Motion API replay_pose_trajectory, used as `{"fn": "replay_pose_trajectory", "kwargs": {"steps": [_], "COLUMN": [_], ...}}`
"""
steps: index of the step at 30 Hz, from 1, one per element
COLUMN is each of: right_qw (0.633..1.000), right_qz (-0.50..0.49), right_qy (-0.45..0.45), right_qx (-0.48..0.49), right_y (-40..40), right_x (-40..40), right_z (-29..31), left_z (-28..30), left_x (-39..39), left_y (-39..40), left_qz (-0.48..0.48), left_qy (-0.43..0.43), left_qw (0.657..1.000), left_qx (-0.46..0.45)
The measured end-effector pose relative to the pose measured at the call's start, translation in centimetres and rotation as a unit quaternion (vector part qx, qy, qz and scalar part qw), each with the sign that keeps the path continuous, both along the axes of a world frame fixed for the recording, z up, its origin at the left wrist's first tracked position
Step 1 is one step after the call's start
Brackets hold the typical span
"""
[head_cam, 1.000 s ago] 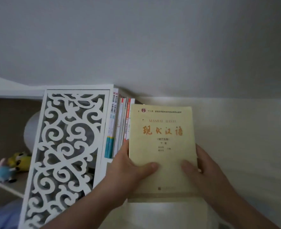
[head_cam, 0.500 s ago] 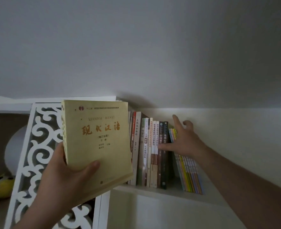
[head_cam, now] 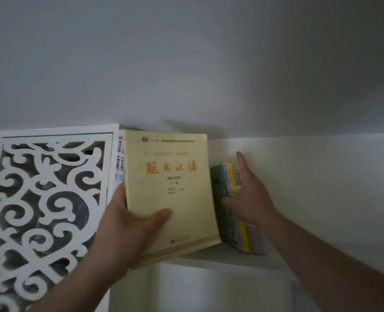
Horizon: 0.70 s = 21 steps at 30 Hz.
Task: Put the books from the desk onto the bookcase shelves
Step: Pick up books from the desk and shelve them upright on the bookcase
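My left hand (head_cam: 128, 224) grips a pale yellow book (head_cam: 170, 190) with orange characters on its cover, thumb across the front. The book stands upright in front of the row of books on the white shelf (head_cam: 222, 257) and hides most of them. At the right end of the row stands a bundle of thin pastel-spined books (head_cam: 231, 181). My right hand (head_cam: 247, 194) lies against their spines with fingers extended, the thumb tucked to the left behind the yellow book. A few white spines (head_cam: 119, 163) show at the left of the yellow book.
A white carved lattice panel (head_cam: 46, 199) forms the bookcase side at the left. The white wall (head_cam: 321, 188) runs behind the shelf, and the grey ceiling hangs close above. The shelf to the right of the pastel books is bare.
My left hand has carried the yellow book to the right, in front of the shelved row. My right hand has stayed on the pastel books at the row's right end, sliding lower.
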State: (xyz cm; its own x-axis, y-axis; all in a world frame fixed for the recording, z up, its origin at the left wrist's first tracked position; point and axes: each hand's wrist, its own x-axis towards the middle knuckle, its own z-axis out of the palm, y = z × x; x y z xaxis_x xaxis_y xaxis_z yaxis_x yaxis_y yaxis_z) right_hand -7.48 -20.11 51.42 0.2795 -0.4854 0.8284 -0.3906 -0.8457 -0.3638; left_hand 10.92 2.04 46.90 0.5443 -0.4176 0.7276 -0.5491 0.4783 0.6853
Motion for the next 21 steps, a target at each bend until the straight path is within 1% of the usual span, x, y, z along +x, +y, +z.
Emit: {"fn": "replay_pose_trajectory", "kwargs": {"steps": [2, 5, 8, 12, 15, 16, 18, 21], "right_qw": [1.000, 0.998, 0.996, 0.998, 0.999, 0.999, 0.999, 0.999], "right_qz": [-0.019, -0.058, -0.070, -0.049, -0.022, -0.015, -0.006, 0.013], "right_qy": [-0.022, -0.033, -0.050, -0.047, -0.033, -0.028, -0.018, -0.014], "right_qx": [0.006, 0.003, 0.004, -0.002, -0.015, -0.021, -0.029, -0.031], "right_y": [-0.3, -0.6, -0.8, 0.1, 0.8, 1.0, 1.3, 1.5], "right_x": [-2.5, -6.2, -8.8, -8.4, -6.1, -5.1, -3.1, -0.3], "right_z": [0.0, -0.2, -0.2, -0.4, -0.6, -0.6, -0.6, -0.7], "left_z": [0.4, 0.8, -0.1, -2.8, -2.9, -2.8, -2.9, -3.7], "left_x": [-2.0, -4.5, -5.9, -7.7, -8.5, -8.5, -7.8, -5.2], "left_y": [-2.3, -5.8, -9.5, -13.9, -15.6, -16.0, -16.3, -15.7], "left_qz": [-0.005, 0.034, 0.076, 0.209, 0.267, 0.286, 0.329, 0.371], "left_qy": [-0.013, -0.057, -0.039, -0.080, -0.060, -0.071, -0.147, -0.264], "left_qw": [1.000, 0.997, 0.996, 0.974, 0.961, 0.953, 0.929, 0.884], "left_qx": [0.012, 0.025, 0.024, 0.020, 0.049, 0.066, 0.084, 0.108]}}
